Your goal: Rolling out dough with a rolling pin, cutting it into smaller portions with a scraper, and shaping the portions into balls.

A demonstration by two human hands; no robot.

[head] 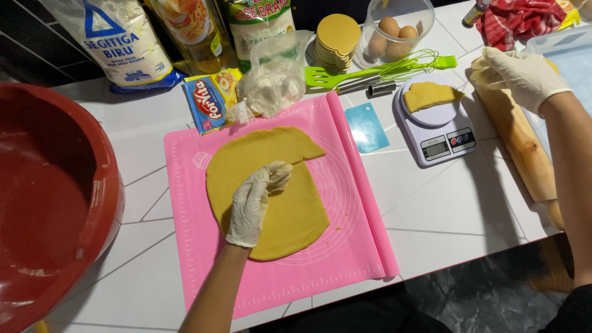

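Observation:
A flat sheet of yellow dough [296, 213] lies on a pink silicone mat [354, 203], with a wedge cut away at its right side. My left hand [256, 200], in a white glove, rests flat on the dough with fingers together. My right hand [515, 74], also gloved, grips the top end of a wooden rolling pin [524, 148] lying at the right of the white tiled counter. A cut piece of dough [431, 94] sits on a small white kitchen scale [441, 126].
A big red bowl [49, 197] fills the left. Behind the mat are a flour bag [120, 40], a margarine sachet [206, 98], a crumpled plastic bag [271, 80], gold card discs [336, 37], a tub of eggs [394, 34], green spatula and whisk [370, 71], and a blue scraper [367, 126].

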